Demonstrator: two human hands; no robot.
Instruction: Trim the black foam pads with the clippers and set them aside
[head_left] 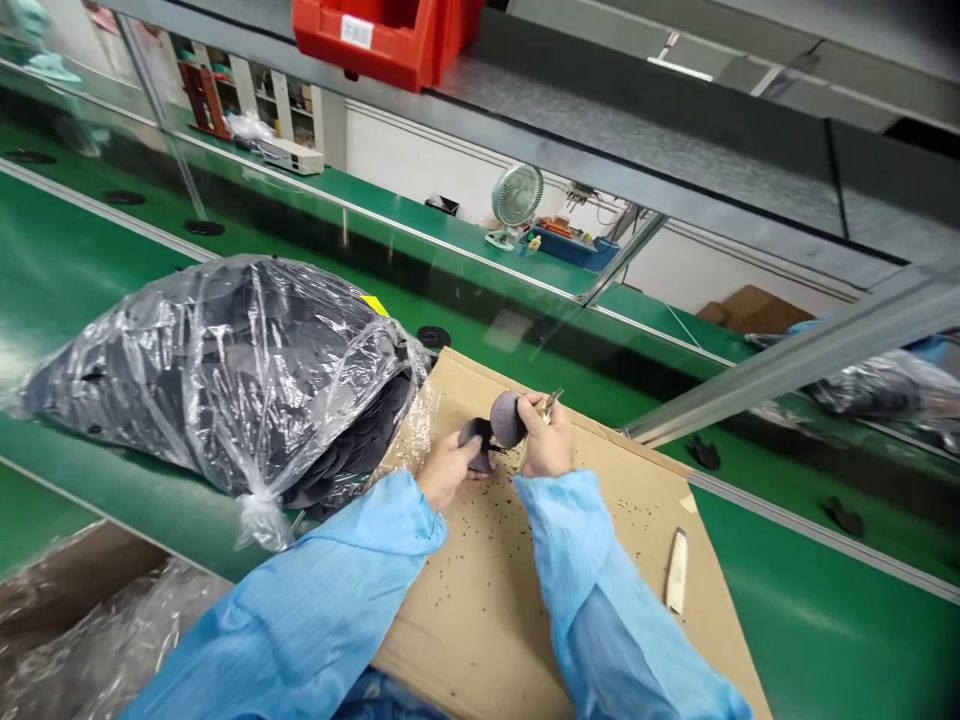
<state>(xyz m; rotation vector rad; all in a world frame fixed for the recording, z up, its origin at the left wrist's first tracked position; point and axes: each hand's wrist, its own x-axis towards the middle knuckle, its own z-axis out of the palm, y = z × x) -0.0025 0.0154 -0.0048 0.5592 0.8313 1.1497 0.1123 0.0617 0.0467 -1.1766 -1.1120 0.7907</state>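
Note:
Over a cardboard sheet (600, 570) strewn with tiny black bits, my two hands work close together. Pinched in my left hand (445, 470) is a dark curved plastic piece (477, 440). My right hand (551, 445) grips a round grey disc-shaped part (508, 420), its face turned toward the left piece. Metal tips of a small plier-like tool (553, 400) stick out above the same hand; its handles are mostly hidden. To the left lies a clear plastic bag (225, 370), its open side showing many flat dark parts (360, 430).
A white-handled utility knife (676, 572) lies on the cardboard's right side. Dark parts (703, 453) sit on the green conveyor beyond. Overhead runs a shelf with a red bin (367, 50); a slanted metal post (780, 360) stands at right. A fan (516, 195) is farther back.

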